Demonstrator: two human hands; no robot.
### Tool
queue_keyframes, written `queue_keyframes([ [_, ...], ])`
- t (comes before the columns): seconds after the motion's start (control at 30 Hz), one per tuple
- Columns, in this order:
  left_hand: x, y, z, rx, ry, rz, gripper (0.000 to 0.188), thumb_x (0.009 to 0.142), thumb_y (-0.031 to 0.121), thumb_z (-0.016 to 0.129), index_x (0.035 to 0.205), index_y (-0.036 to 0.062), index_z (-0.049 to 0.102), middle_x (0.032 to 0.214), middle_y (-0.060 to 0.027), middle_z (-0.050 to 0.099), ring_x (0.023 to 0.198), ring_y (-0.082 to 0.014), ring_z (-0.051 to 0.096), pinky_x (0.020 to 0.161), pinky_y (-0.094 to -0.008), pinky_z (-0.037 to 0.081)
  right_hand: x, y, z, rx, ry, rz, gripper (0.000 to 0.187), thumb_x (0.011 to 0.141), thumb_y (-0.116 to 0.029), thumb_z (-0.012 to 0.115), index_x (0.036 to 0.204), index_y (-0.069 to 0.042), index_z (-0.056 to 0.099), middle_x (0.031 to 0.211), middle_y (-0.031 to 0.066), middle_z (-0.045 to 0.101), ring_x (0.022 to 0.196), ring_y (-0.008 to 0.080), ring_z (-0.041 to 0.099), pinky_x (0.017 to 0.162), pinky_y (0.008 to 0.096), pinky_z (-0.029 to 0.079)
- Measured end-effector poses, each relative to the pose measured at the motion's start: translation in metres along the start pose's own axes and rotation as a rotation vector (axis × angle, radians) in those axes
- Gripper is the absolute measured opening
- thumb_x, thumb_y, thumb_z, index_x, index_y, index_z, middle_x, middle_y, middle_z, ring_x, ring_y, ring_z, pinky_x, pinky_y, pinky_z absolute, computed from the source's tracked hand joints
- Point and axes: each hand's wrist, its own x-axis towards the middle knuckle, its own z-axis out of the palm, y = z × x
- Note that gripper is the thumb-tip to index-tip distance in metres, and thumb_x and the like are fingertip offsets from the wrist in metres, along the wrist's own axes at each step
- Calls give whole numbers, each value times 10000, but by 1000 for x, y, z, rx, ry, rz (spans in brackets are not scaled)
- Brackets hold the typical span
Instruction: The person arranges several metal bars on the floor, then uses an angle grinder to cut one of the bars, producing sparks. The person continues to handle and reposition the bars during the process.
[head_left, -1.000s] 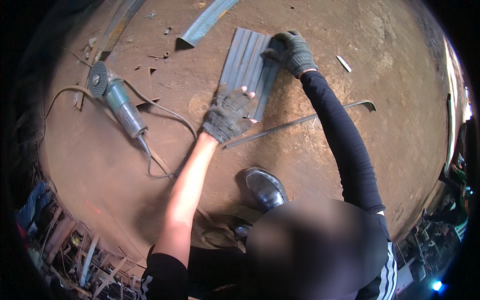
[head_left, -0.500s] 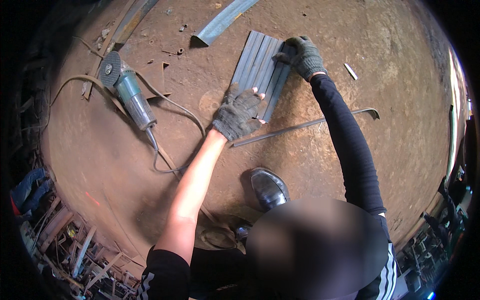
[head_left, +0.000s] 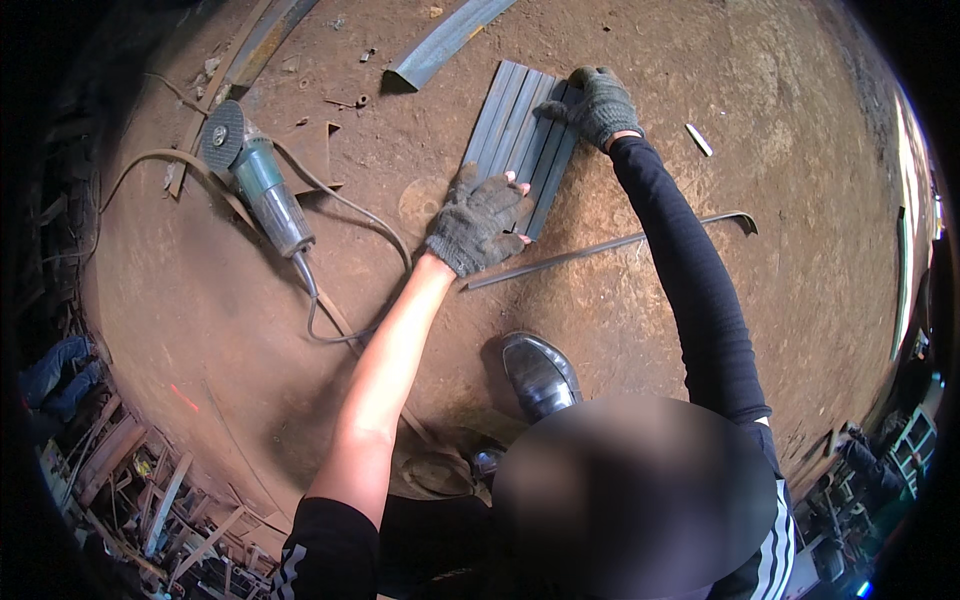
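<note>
A row of several grey metal bars (head_left: 520, 135) lies side by side on the brown dirt floor. My left hand (head_left: 478, 222), in a grey knit glove, presses down on the near ends of the bars with its fingers spread. My right hand (head_left: 598, 103), also gloved, grips the far right edge of the row. Both arms reach forward from the lower edge, the right one in a black sleeve.
An angle grinder (head_left: 262, 185) with its cable lies to the left. A thin bent rod (head_left: 610, 247) lies just below the bars. A curved metal strip (head_left: 440, 42) lies behind them, a black shoe (head_left: 540, 372) is near me, and scrap is piled at lower left.
The view has shifted slightly, so everything sits a little further right and lower. Both hands have stayed on the bars, the left one pressing their near ends.
</note>
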Motion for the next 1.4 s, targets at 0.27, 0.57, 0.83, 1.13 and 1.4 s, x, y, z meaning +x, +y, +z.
queue_keyframes([
  [0.27,-1,1,-1,-11,17,-1,522,801,429,750,1243,163,670,1416,-49,576,1404,-243,434,1197,-585,203,4,2,0,1,-11,-32,869,649,-624,855,1250,-33,644,1218,209,631,1152,348,618,1000,431,502],
  [0.57,-1,0,-2,-8,20,14,499,808,430,742,1216,149,690,1406,-60,588,1397,-250,448,1198,-580,201,3,1,-5,-1,-20,-51,850,628,-605,874,1247,-65,653,1162,196,660,1143,339,623,980,433,514],
  [0.83,-1,1,-1,-14,35,15,498,804,413,755,1210,129,693,1388,-60,600,1397,-249,452,1197,-573,222,0,0,-1,4,15,-73,747,672,-603,850,1227,-135,674,1169,168,648,1085,336,634,947,431,530],
  [1.13,-2,2,0,53,32,37,444,810,405,740,1180,160,707,1396,-54,581,1380,-252,457,1192,-571,226,13,-14,-17,121,-171,76,636,738,-540,803,1073,-7,719,1041,243,665,1081,342,630,911,424,519],
  [1.4,-15,11,10,24,171,94,654,716,429,825,1281,161,635,1453,-85,471,1360,-310,435,1151,-537,327,-28,-4,-6,457,471,52,307,824,-242,664,896,56,659,825,192,673,754,348,648,741,405,525],
])
